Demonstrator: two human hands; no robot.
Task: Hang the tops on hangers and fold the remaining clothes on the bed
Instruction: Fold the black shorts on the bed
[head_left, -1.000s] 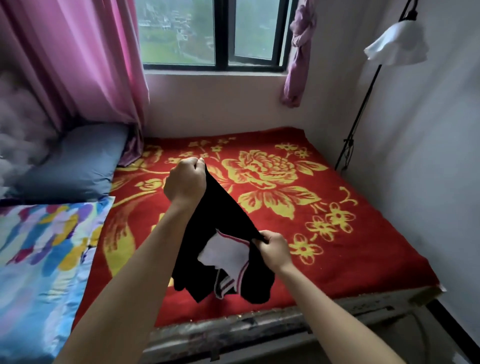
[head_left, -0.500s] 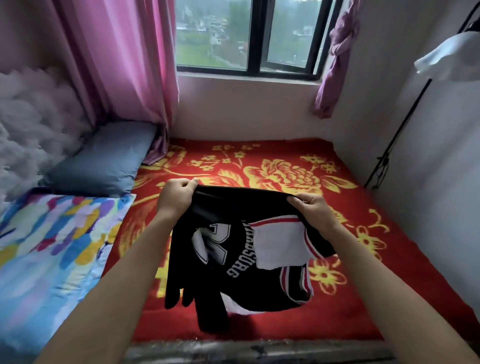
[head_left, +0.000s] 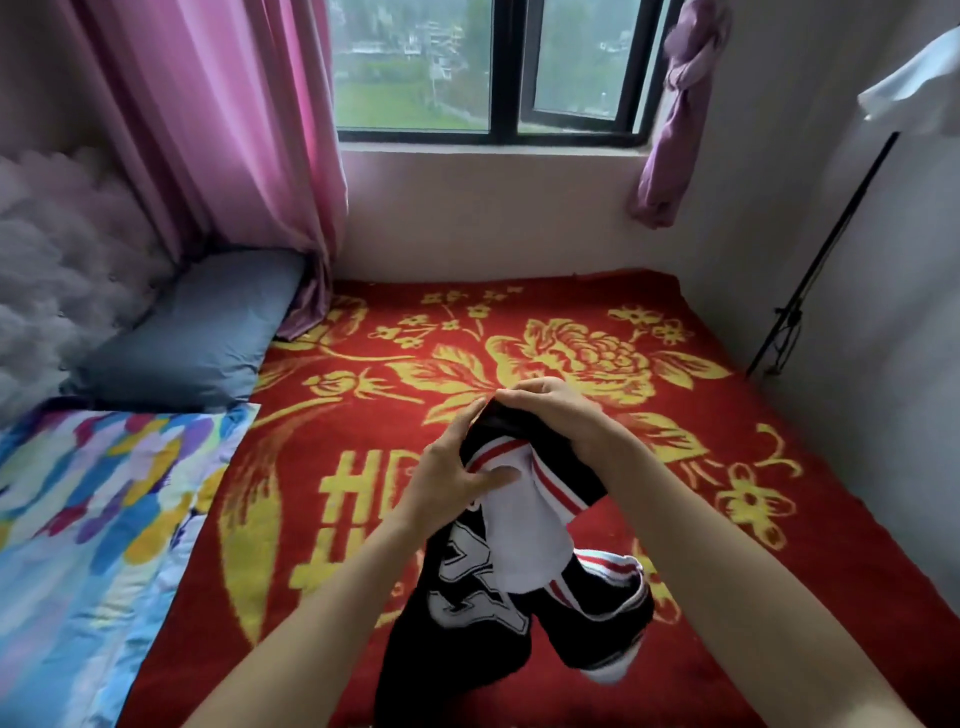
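Head, left hand (head_left: 448, 474), right hand (head_left: 560, 410), garment (head_left: 524, 525) above bed (head_left: 810, 545)

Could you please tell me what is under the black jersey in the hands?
The red blanket with yellow flowers lies beneath the jersey, which the left hand and right hand grip. The jersey and arms cover part of its yellow lettering; anything lying there is hidden.

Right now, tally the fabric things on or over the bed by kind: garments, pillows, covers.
Garments: 1, the black garment, held up.
Pillows: 1, the blue-grey pillow.
Covers: 2, the red floral blanket and the multicoloured quilt.
Total: 4.
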